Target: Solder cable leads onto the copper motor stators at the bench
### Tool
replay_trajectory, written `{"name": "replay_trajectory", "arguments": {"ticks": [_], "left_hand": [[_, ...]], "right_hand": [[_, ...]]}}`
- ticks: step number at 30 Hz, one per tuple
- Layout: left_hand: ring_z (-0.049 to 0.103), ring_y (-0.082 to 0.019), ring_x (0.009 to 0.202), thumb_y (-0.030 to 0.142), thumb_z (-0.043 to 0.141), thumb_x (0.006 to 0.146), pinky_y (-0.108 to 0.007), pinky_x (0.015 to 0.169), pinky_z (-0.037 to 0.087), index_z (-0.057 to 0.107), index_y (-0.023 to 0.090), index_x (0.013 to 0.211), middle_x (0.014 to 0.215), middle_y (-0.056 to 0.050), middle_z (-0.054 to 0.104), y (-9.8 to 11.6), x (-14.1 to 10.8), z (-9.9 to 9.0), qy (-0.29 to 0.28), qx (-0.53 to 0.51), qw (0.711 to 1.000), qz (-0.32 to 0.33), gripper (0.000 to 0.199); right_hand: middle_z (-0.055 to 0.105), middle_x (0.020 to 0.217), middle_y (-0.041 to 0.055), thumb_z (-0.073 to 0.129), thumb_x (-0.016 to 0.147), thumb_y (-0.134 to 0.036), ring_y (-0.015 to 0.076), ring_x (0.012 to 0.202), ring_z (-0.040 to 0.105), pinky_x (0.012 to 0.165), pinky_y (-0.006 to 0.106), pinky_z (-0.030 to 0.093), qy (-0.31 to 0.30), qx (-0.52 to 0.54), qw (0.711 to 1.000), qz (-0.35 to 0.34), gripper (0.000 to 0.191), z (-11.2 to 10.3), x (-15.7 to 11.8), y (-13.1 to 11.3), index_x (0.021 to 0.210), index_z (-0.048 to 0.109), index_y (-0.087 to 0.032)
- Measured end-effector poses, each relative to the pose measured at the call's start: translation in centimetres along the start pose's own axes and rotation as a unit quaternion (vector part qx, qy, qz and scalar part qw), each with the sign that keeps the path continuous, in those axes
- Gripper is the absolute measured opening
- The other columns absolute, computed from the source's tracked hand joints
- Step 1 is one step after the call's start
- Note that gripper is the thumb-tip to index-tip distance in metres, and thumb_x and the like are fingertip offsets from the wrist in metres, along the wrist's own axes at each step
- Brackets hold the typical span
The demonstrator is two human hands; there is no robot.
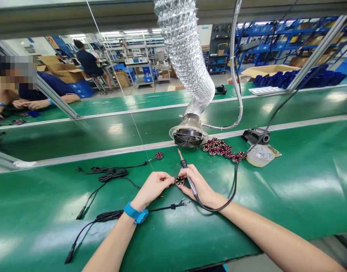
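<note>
A small round motor stator [179,181] with dark coils and copper-coloured spots sits between my hands, low over the green bench. My right hand [200,187] grips it between thumb and finger. That same hand also carries a soldering iron [190,182], its tip pointing up and away from me. Thumb and forefinger of my left hand [154,186] are pinched together at the stator's left edge; anything between them is too small to make out. Below my hands lies a black cable [159,208] with bare wire ends.
More stators [220,148] are grouped at the back, near a fume extractor hood [188,132]. A translucent tub [259,156] and an iron holder [255,135] stand right. Coiled cables [112,175] lie left, one attached to a stator [159,155]. A co-worker's hands [34,104] are far left.
</note>
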State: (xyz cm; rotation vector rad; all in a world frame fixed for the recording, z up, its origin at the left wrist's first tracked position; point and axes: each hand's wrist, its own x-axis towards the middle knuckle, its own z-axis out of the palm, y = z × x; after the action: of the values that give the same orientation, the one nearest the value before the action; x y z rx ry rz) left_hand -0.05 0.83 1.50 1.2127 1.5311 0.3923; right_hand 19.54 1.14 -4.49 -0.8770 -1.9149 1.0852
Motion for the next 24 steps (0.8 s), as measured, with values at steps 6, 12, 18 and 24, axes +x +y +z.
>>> {"name": "replay_trajectory", "arguments": {"ticks": [6, 12, 18, 24], "left_hand": [[0.039, -0.010, 0.051, 0.055, 0.061, 0.072, -0.021, 0.044, 0.031, 0.069, 0.013, 0.076, 0.062, 0.000, 0.055, 0.5, -0.1, 0.3, 0.005, -0.004, 1.000, -0.007, 0.042], [0.059, -0.018, 0.069, 0.056, 0.054, 0.083, -0.027, 0.065, 0.043, 0.072, 0.018, 0.068, 0.076, -0.007, 0.069, 0.3, -1.5, -4.4, 0.034, 0.160, 0.982, 0.095, 0.045], [0.060, -0.020, 0.082, 0.040, 0.070, 0.074, -0.025, 0.072, 0.042, 0.075, 0.024, 0.085, 0.093, -0.004, 0.065, -0.8, -2.2, -7.3, -0.109, 0.290, 0.944, 0.112, 0.020], [0.044, -0.013, 0.062, 0.041, 0.062, 0.081, -0.023, 0.057, 0.032, 0.070, 0.020, 0.080, 0.073, -0.002, 0.062, 0.3, -2.1, -5.6, -0.097, 0.210, 0.966, 0.116, 0.023]], "right_hand": [[0.045, 0.103, 0.0026, 0.059, 0.082, -0.014, 0.0173, 0.092, 0.052, 0.084, 0.034, 0.050, -0.001, -0.001, 1.000, 0.000, 0.032, 0.1, 0.0, 0.1, 0.110, 0.049, -0.026], [0.046, 0.105, 0.0030, 0.060, 0.084, -0.016, 0.0175, 0.094, 0.053, 0.087, 0.036, 0.050, -0.001, 0.004, 1.000, 0.003, 0.031, -0.1, 0.0, -0.1, 0.111, 0.049, -0.025], [0.046, 0.103, 0.0021, 0.061, 0.084, -0.017, 0.0162, 0.088, 0.054, 0.082, 0.034, 0.050, 0.018, -0.009, 1.000, 0.009, 0.032, 0.0, -0.2, 0.0, 0.112, 0.049, -0.026], [0.046, 0.103, 0.0016, 0.061, 0.083, -0.017, 0.0160, 0.090, 0.054, 0.082, 0.033, 0.051, 0.034, -0.018, 0.999, 0.020, 0.031, 0.2, -0.1, 0.2, 0.110, 0.049, -0.027]]}}
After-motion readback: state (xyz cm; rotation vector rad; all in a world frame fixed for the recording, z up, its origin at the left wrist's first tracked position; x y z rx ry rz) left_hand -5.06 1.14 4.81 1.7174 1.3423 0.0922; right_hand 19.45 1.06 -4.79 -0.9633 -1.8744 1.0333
